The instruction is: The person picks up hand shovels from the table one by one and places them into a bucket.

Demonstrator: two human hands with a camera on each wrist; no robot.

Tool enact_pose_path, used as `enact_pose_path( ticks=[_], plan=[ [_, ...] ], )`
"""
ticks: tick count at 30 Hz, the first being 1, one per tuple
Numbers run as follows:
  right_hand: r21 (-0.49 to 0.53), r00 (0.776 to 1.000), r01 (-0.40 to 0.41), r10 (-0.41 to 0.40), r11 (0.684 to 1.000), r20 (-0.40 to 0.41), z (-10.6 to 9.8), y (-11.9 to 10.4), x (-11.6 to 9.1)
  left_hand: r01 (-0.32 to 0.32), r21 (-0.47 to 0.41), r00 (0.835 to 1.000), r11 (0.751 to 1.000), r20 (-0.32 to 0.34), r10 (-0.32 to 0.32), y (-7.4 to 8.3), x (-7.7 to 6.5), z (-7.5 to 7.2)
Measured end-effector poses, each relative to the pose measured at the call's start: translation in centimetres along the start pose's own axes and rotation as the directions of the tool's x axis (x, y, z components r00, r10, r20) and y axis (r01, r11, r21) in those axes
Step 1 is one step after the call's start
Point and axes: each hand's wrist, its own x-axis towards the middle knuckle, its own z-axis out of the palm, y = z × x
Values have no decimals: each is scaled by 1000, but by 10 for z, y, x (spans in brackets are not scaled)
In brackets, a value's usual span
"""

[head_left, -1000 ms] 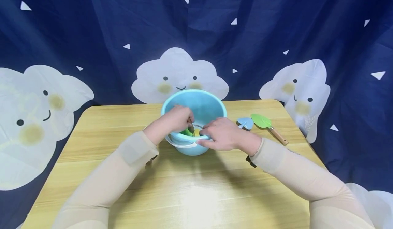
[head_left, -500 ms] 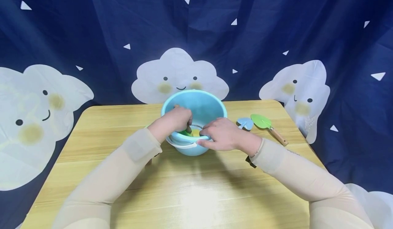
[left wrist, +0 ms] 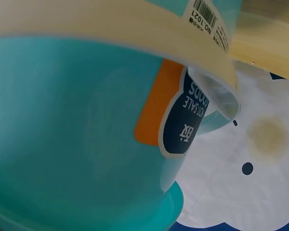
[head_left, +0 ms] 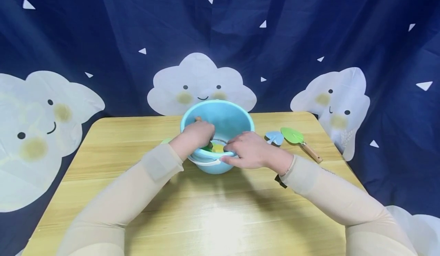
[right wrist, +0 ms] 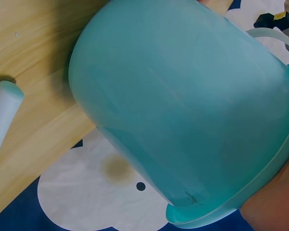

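Observation:
A light blue bucket with a white carrying handle stands near the table's far edge. My right hand grips its near-right rim, thumb outside and fingers inside. Over the near-left rim, my left hand reaches down into the bucket, its fingertips partly hidden. Just under those fingers shows a green piece, beside a yellow patch at the bottom. I cannot tell whether the left fingers hold the green piece. In the left wrist view the bucket wall with its label fills most of the picture.
Right of the bucket lie a blue trowel blade and a green trowel with a wooden handle. A pale green edge peeks out behind the left wrist. A cloud-patterned navy curtain hangs behind the wooden table.
My left hand has moved slightly right and deeper into the bucket; the brown stick seen between its fingers earlier no longer shows there. The right hand stays on the rim.

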Motion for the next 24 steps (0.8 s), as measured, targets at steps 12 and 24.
enact_pose_path(
  ticks=[12, 24],
  plan=[
    [1, 1000, -2, 2, 1000, -4, -1, 0, -2, 49, 84, 996, 995, 67, -55, 4, 0, -1],
    [-7, 1000, 4, -4, 1000, -8, 1, 0, -1, 75, 77, 994, 994, 74, -81, 3, 2, 3]
  ],
)
